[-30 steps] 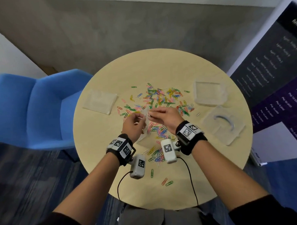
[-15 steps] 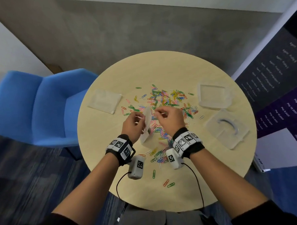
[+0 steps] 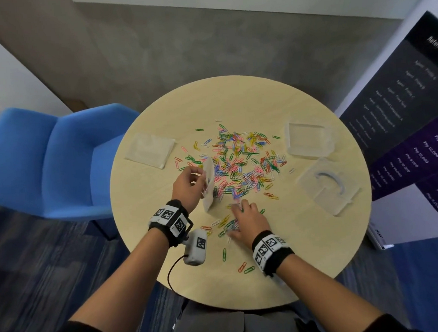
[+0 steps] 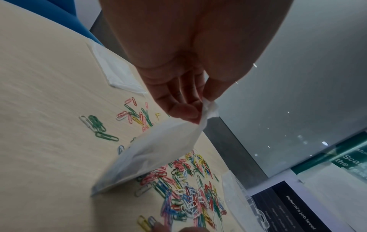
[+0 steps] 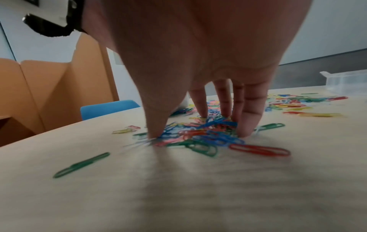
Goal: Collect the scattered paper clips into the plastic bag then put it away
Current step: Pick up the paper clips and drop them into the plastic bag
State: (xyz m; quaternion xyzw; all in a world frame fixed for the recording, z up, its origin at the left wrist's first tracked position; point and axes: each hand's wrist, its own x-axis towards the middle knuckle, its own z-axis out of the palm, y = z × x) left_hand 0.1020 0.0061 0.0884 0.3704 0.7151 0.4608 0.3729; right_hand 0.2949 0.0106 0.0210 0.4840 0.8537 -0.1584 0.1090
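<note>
Translucent plastic bag pinched by left hand, right hand on glossy paper clips

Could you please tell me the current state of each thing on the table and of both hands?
plastic bag: held up by its top edge, lower end at the table.
left hand: pinches the plastic bag.
right hand: fingers spread down over a cluster of clips.
paper clips: scattered loose on the table.
clear box: open.
clear lid: off, lying flat.
flat bags: lying flat.
</note>
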